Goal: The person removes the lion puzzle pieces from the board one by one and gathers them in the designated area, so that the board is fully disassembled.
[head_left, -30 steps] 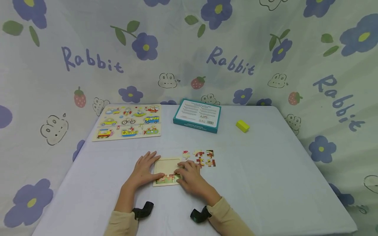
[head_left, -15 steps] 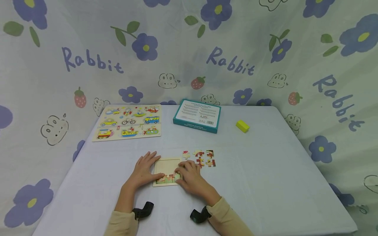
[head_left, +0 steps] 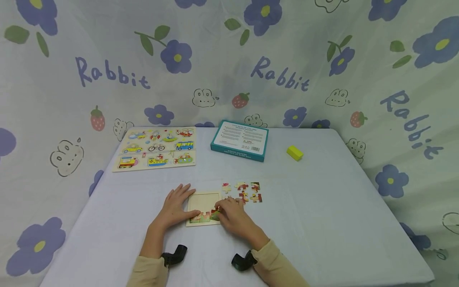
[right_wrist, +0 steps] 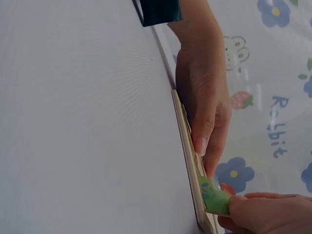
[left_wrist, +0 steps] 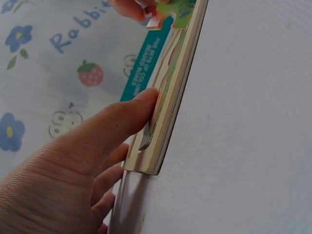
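Observation:
A shallow wooden puzzle tray lies on the table, with joined jigsaw pieces along its near edge. The left hand rests at the tray's left side, fingers spread, its thumb on the pieces. At the lower right corner, the right hand pinches a green puzzle piece; that piece is tilted up from the tray in the right wrist view. Right of the tray lie several loose puzzle pieces, some partly hidden behind the right hand.
A vehicle picture board lies at the back left. Beside it is a teal and white box. A yellow block sits at the back right. The white tablecloth ends at a patterned curtain.
The right hand's fingers have drawn together at the tray's lower right and lifted the green puzzle piece into a tilt. The left hand stays in place.

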Tool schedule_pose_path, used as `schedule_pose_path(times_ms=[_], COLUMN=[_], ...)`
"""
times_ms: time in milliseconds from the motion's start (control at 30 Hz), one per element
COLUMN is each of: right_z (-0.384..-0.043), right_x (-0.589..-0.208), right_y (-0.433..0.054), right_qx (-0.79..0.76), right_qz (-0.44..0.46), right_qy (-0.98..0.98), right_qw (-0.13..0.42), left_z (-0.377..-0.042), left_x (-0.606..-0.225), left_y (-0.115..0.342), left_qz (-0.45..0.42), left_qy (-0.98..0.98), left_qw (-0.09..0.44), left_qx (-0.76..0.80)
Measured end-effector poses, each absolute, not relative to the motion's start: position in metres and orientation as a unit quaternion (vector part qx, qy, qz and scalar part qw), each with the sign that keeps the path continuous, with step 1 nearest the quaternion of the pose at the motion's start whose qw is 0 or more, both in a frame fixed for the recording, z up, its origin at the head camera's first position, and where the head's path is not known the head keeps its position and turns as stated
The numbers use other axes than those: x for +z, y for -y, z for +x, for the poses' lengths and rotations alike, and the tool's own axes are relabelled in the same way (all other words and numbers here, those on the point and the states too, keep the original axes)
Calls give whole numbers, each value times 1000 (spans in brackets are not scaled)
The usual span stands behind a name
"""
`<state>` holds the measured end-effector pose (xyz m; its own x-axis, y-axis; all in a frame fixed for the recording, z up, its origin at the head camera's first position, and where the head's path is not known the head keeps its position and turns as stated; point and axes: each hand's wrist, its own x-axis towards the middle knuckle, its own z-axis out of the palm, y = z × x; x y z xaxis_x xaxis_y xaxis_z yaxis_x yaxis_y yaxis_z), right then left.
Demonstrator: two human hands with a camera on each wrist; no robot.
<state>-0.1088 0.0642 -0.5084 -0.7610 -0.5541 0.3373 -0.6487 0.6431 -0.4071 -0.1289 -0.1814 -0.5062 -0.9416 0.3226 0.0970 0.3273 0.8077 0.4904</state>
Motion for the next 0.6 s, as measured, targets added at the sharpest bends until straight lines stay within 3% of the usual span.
schedule_pose_path(times_ms=[600], right_z=[-120], right_x=[-495], right_y=[-85], right_qx=[388], right_qz=[267], right_qy=[875], right_qw=[111], left_z=[-128], left_x=[-504], left_y=[182], left_qz=[-172], left_qy=[951], left_qw=[2], left_qx=[-257])
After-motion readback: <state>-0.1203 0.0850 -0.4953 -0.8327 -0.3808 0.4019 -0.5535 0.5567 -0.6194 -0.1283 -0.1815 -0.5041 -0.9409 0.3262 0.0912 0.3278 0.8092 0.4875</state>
